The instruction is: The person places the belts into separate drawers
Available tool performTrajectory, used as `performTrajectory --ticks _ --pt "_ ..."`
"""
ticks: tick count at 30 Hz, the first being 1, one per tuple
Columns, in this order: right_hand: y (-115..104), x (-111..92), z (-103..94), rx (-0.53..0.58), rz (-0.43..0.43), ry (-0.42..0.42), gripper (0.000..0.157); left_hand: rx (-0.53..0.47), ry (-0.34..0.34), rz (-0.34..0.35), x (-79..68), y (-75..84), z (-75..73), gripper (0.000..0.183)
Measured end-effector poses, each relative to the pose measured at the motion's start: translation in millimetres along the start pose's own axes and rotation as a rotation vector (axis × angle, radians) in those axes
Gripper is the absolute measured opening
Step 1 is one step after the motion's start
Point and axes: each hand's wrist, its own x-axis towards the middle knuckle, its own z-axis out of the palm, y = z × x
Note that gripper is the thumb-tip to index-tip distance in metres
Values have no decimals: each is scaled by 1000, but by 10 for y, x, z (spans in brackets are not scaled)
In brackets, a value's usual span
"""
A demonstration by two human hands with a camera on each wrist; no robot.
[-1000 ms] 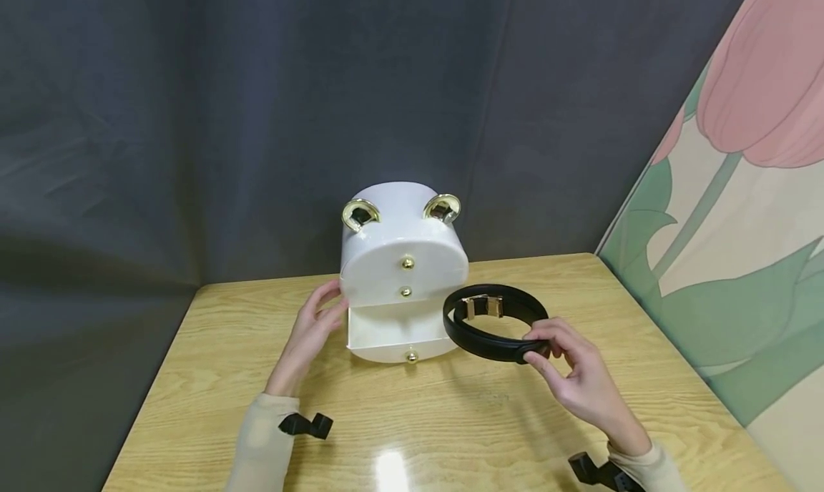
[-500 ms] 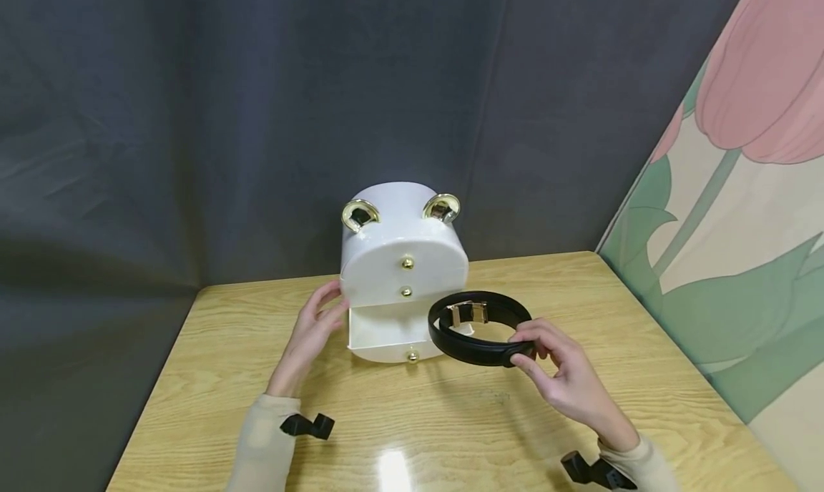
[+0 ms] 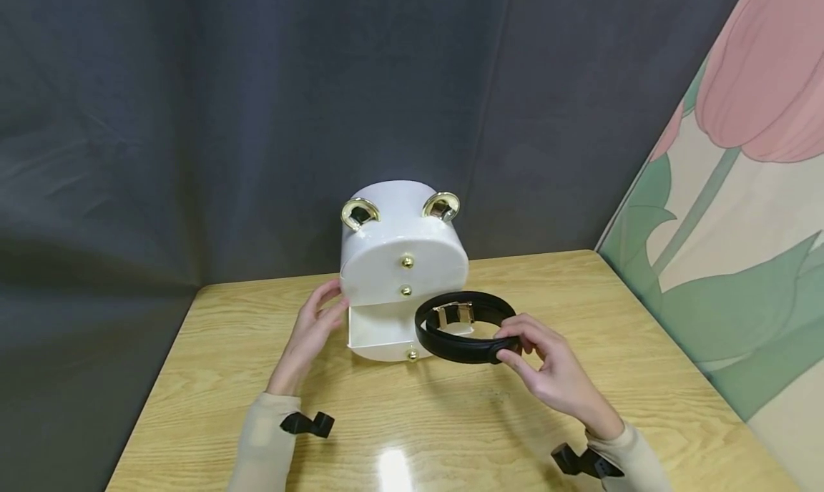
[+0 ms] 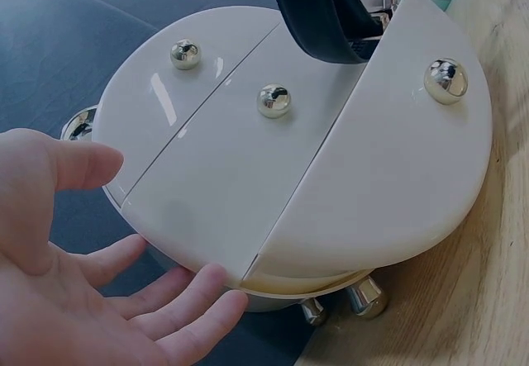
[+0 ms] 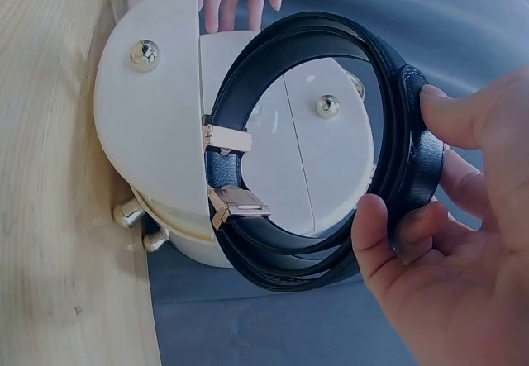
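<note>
A rolled-up black belt (image 3: 460, 347) with a gold buckle (image 5: 237, 203) is pinched at its right side between the thumb and fingers of my right hand (image 3: 547, 367). The coil hangs over the right part of a pulled-out bottom drawer (image 3: 380, 327). That drawer belongs to a glossy white rounded storage box (image 3: 404, 224) with gold knobs and two gold ear-like rings on top. My left hand (image 3: 312, 331) is at the box's left side, its fingers extended with their tips right at the edge in the left wrist view. Nothing is gripped in it.
The box stands on a light wooden table (image 3: 212, 377), near its back edge. A dark grey curtain (image 3: 290, 120) hangs right behind. On the right is a panel (image 3: 740, 263) printed with pink tulips. Small gold feet (image 4: 366, 296) show under the box.
My right hand has carried the coiled belt leftward, from beside the box to over the right part of the bottom drawer. The left hand and the box have stayed put.
</note>
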Motion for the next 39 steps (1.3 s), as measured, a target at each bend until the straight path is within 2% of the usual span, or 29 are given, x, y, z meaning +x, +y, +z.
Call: performTrajectory --ticks 16,26,39 --pt "-10 179 133 30 46 -75 33 -10 1 4 -3 19 -15 57" --pt "3 206 203 74 84 -131 27 -19 -14 5 -6 14 19 56" --pt "37 208 342 112 119 -124 24 -24 -33 9 -17 22 -8 57"
